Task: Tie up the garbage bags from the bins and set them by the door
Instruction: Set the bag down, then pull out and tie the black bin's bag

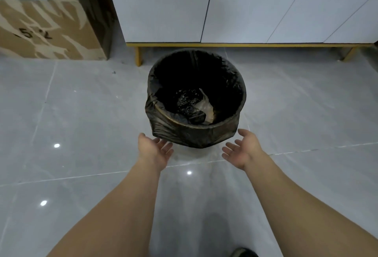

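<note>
Garbage bag (190, 136), black and thin, lines a round bin (196, 93) that stands on a grey tiled floor (296, 103) just in front of a white cabinet (225, 5). The bag's edge is folded down over the bin's rim, bunched and loose on the near-left side. Down inside lie crumpled black plastic and a pale scrap of rubbish; the bag looks far from full.

Both of the person's bare arms reach forward from the bottom of the view. The left hand (155, 150) is just beside the near-left of the bin, palm turned inward, fingers (166, 144) spread wide and straight, their tips close to the hanging fold of the bag; whether they touch it cannot be told. The right hand (243, 148) is near the bin's near-right side, also wide and empty, apart from the bag.

The step in hand appears to be taking hold of the bag's folded rim. To do it well, each hand would likely pinch the overhang on opposite sides, peel it up off the rim, and gather the edges toward the middle before knotting, lifting gently since thin plastic tears easily.

A printed cardboard box (47, 31) stands to the far left, well apart. The cabinet's yellow leg (138, 56) is close behind the bin. Nothing lies between the hands and the bag. No door is in view.
</note>
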`<state>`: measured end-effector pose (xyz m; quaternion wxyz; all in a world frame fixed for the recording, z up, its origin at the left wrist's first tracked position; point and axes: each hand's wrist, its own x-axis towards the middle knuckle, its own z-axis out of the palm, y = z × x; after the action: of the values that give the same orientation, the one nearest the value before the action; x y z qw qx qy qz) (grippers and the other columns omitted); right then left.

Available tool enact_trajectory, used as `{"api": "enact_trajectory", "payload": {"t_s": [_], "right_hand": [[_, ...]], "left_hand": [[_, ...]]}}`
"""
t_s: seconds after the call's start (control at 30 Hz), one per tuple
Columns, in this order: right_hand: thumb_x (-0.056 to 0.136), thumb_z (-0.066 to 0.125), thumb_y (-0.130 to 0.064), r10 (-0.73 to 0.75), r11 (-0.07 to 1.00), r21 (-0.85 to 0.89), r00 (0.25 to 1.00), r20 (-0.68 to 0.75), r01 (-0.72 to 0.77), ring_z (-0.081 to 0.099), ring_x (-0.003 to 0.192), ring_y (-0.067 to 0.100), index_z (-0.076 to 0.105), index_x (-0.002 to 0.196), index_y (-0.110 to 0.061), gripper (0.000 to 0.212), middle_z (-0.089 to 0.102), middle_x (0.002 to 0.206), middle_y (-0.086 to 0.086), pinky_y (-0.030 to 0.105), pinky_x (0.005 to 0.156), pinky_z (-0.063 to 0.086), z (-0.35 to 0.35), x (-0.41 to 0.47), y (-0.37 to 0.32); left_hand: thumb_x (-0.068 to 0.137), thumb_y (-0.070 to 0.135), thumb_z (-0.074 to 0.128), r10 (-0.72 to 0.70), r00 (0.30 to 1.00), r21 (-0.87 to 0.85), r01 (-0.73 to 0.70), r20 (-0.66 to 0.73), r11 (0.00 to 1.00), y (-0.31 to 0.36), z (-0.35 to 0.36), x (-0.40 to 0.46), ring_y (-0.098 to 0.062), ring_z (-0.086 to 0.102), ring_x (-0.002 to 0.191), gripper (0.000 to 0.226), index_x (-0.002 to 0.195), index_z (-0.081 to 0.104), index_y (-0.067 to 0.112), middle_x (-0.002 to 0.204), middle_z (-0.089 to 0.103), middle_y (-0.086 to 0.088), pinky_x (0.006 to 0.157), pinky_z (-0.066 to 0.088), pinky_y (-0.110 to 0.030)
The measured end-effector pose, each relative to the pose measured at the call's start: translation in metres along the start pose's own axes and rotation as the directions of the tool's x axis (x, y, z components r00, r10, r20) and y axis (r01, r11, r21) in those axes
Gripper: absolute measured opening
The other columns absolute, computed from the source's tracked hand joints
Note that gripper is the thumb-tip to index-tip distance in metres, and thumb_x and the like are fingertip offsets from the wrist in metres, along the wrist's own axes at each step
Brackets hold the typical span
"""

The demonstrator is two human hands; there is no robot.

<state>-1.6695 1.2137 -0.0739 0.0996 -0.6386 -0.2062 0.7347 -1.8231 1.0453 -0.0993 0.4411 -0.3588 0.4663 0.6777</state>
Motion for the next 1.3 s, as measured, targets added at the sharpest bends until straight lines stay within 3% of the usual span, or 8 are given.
{"api": "enact_trajectory", "payload": {"t_s": [0.23, 0.43, 0.63, 0.7, 0.9, 1.07, 1.2, 1.3], "right_hand": [[0.093, 0.047, -0.028, -0.019, 0.999, -0.029, 0.994, 0.104, 0.023, 0.063, 0.102, 0.024, 0.052, 0.128, -0.005, 0.042, 0.067, 0.107, 0.01, 0.043, 0.098, 0.042, 0.006, -0.02, -0.008], [0.095, 0.046, -0.017, -0.034, 0.986, -0.166, 0.999, -0.019, 0.03, 0.06, 0.073, 0.016, 0.061, 0.092, -0.011, 0.017, 0.063, 0.081, 0.004, 0.035, 0.069, 0.049, 0.013, -0.067, -0.019], [0.092, 0.044, -0.012, -0.143, 0.962, -0.247, 0.987, -0.079, 0.12, 0.048, 0.054, 0.015, 0.057, 0.08, -0.014, 0.018, 0.054, 0.064, 0.001, 0.03, 0.059, 0.046, 0.028, -0.091, -0.04], [0.09, 0.045, -0.013, -0.188, 0.956, -0.245, 0.979, -0.075, 0.164, 0.047, 0.053, 0.015, 0.058, 0.084, -0.016, 0.014, 0.053, 0.065, 0.001, 0.029, 0.058, 0.045, 0.034, -0.095, -0.051], [0.089, 0.049, -0.013, -0.389, 0.901, -0.192, 0.92, 0.045, 0.39, 0.054, 0.068, 0.018, 0.06, 0.084, -0.013, 0.013, 0.061, 0.079, 0.003, 0.028, 0.059, 0.045, 0.047, -0.098, -0.082], [0.085, 0.048, -0.01, -0.566, 0.819, -0.026, 0.814, 0.134, 0.574, 0.052, 0.073, 0.02, 0.057, 0.081, -0.01, 0.01, 0.055, 0.084, 0.007, 0.033, 0.072, 0.046, 0.063, -0.107, -0.105], [0.085, 0.042, -0.013, -0.547, 0.837, 0.22, 0.781, 0.301, 0.502, 0.056, 0.079, 0.024, 0.057, 0.089, -0.007, 0.017, 0.059, 0.085, 0.009, 0.038, 0.085, 0.045, 0.058, -0.108, -0.119], [0.085, 0.041, -0.021, -0.557, 0.831, 0.196, 0.771, 0.309, 0.521, 0.055, 0.072, 0.024, 0.055, 0.083, -0.008, 0.019, 0.058, 0.082, 0.01, 0.038, 0.077, 0.043, 0.055, -0.104, -0.125]], "left_hand": [[0.098, 0.039, 0.029, 0.046, 0.996, 0.153, -0.056, 0.071, 0.987, 0.003, 0.01, -0.029, -0.032, 0.064, 0.102, 0.051, 0.113, 0.062, 0.003, 0.12, 0.066, -0.017, 0.091, 0.049, -0.045], [0.095, 0.027, 0.031, 0.049, 0.999, 0.211, -0.051, 0.015, 0.976, 0.009, 0.027, -0.086, -0.031, 0.069, 0.088, 0.041, 0.112, 0.063, 0.006, 0.102, 0.072, -0.015, 0.053, 0.057, -0.036], [0.091, 0.014, 0.044, 0.193, 0.981, 0.402, -0.179, 0.005, 0.898, 0.042, 0.044, -0.114, -0.027, 0.069, 0.06, 0.024, 0.101, 0.064, 0.007, 0.083, 0.068, -0.012, 0.04, 0.053, -0.032], [0.089, 0.012, 0.044, 0.24, 0.971, 0.46, -0.212, -0.003, 0.862, 0.058, 0.051, -0.118, -0.027, 0.065, 0.05, 0.021, 0.099, 0.062, 0.008, 0.079, 0.063, -0.011, 0.04, 0.054, -0.032], [0.084, 0.015, 0.049, 0.475, 0.877, 0.545, -0.435, 0.074, 0.717, 0.096, 0.076, -0.106, -0.023, 0.052, 0.08, 0.031, 0.11, 0.062, 0.007, 0.091, 0.056, -0.006, 0.07, 0.05, -0.036], [0.077, 0.021, 0.05, 0.533, 0.816, 0.377, -0.577, 0.225, 0.724, 0.099, 0.117, -0.109, -0.02, 0.053, 0.069, 0.015, 0.088, 0.055, 0.013, 0.079, 0.053, -0.005, 0.061, 0.045, -0.031], [0.058, 0.028, 0.052, 0.522, 0.81, 0.245, -0.581, 0.269, 0.776, 0.108, 0.13, -0.101, -0.026, 0.039, 0.081, 0.028, 0.081, 0.042, 0.014, 0.089, 0.04, -0.005, 0.07, 0.033, -0.044], [0.054, 0.032, 0.052, 0.525, 0.793, 0.238, -0.599, 0.31, 0.765, 0.103, 0.132, -0.095, -0.025, 0.04, 0.078, 0.034, 0.083, 0.041, 0.018, 0.088, 0.041, -0.004, 0.068, 0.033, -0.045]]}}
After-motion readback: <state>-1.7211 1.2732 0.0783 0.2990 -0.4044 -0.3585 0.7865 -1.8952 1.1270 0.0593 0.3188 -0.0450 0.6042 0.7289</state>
